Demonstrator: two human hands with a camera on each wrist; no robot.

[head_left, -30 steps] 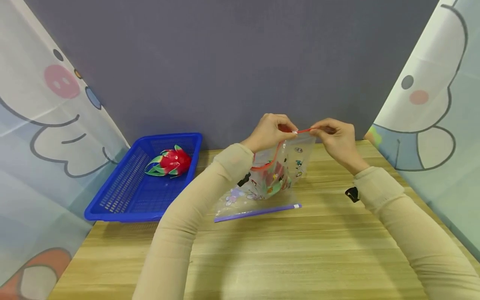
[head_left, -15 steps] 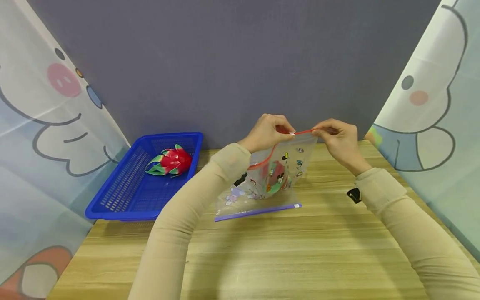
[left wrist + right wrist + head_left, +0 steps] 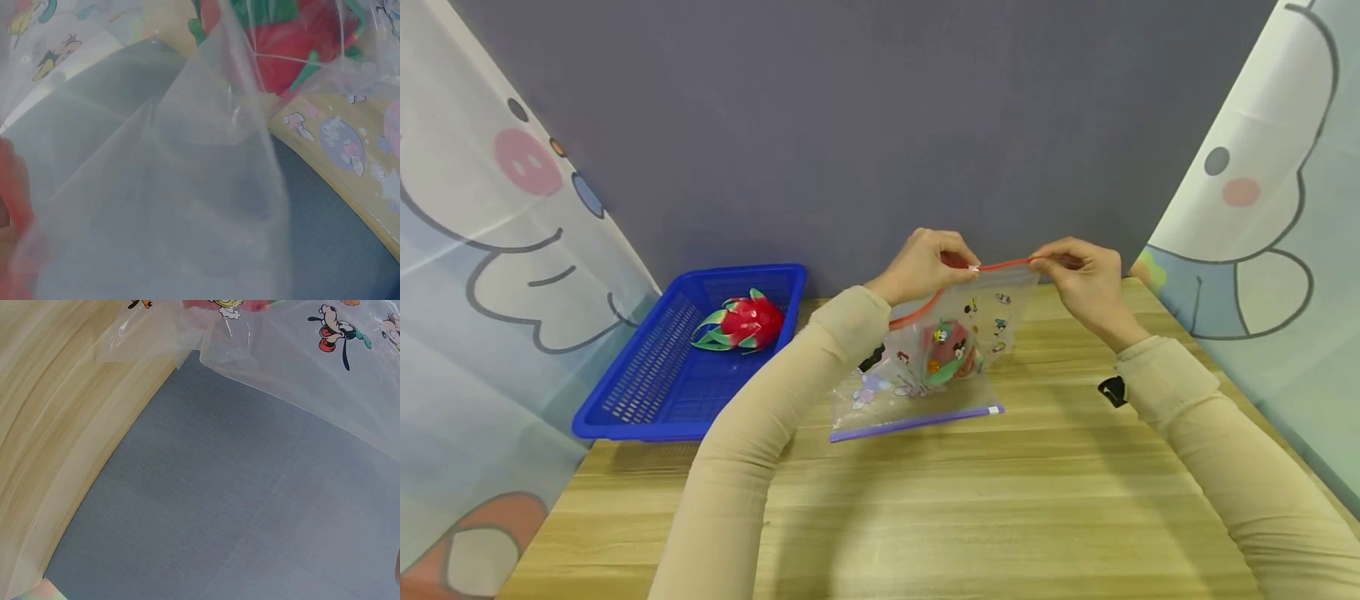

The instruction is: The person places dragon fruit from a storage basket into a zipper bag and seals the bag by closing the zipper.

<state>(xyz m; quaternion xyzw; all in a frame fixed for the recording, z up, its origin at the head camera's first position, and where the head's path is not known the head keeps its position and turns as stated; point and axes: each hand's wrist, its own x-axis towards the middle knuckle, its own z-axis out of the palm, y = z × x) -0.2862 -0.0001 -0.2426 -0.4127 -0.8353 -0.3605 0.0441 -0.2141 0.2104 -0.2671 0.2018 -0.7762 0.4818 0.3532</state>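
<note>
A clear slider zip bag (image 3: 996,312) with cartoon prints and a red zip strip hangs between both hands. My left hand (image 3: 925,265) pinches the strip at its white slider (image 3: 973,268). At the bag's top right corner, my right hand (image 3: 1086,279) pinches the other end of the strip between thumb and fingers. Right of the slider the strip runs nearly straight; to the left it sags. Inside shows a red and green dragon fruit (image 3: 953,348), seen through plastic in the left wrist view too. The right wrist view catches the bag's printed lower part (image 3: 287,369).
A second clear bag with a purple zip strip (image 3: 917,422) lies flat on the wooden table (image 3: 970,517), just in front of the first. On the left stands a blue basket (image 3: 647,432) holding another dragon fruit (image 3: 752,323). A grey wall (image 3: 880,125) rises behind the table.
My left hand has slid left along the red strip with the slider, lengthening the straight stretch. My right hand has shifted slightly right, and the bag's front now spreads flatter.
</note>
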